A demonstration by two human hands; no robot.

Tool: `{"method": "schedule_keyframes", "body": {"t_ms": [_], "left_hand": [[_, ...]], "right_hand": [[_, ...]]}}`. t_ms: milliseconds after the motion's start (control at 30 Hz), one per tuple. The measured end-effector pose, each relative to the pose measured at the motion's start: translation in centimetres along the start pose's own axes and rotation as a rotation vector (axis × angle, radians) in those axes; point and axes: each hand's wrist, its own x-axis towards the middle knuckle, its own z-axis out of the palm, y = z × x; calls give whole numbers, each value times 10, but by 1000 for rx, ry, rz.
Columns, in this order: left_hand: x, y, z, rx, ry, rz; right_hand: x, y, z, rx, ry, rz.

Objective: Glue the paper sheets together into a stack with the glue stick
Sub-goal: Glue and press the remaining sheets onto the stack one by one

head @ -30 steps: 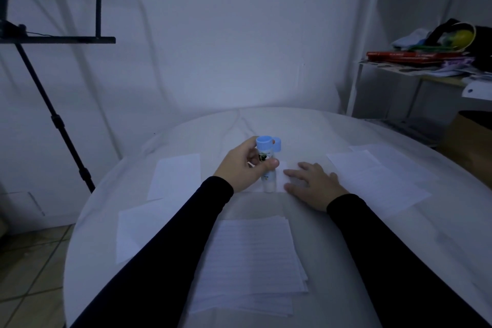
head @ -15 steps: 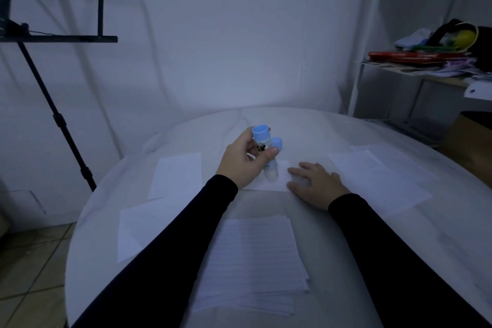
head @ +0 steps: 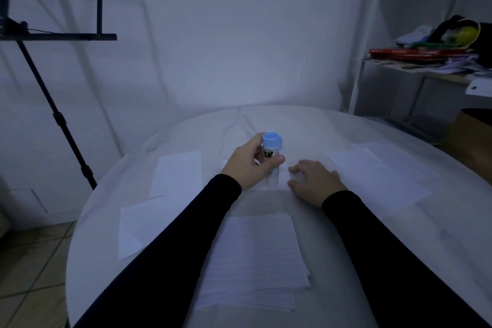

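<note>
Head view: a round white tabletop [head: 346, 261] fills the lower frame, its far edge curving close to the wall. The left hand [head: 249, 166] grips the glue stick [head: 272, 157] upright near the tabletop's middle, fingers and thumb curled round its body, blue end up and lower end down on a small paper sheet [head: 282, 181]. The right hand [head: 314, 181] lies flat just beside it, fingers straight and spread, pressing that same sheet. A stack of lined sheets [head: 255, 258] sits toward the near edge, between the two dark sleeves. Two blank sheets [head: 178, 173] lie toward the left edge, the nearer one reaching almost to the rim. Printed sheets [head: 378, 173] lie toward the right edge, well apart from the hands. Bare tabletop shows behind the glue stick up to the far edge. A black stand [head: 66, 136] rises left of the table; a cluttered shelf [head: 426, 61] stands at right.
</note>
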Motion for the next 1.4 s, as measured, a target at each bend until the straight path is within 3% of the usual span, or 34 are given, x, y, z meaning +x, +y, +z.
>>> {"method": "schedule_keyframes", "body": {"t_ms": [1400], "left_hand": [[-13, -24, -70, -32, -16, -104]], "right_hand": [[-2, 0, 7, -31, 13, 2]]}}
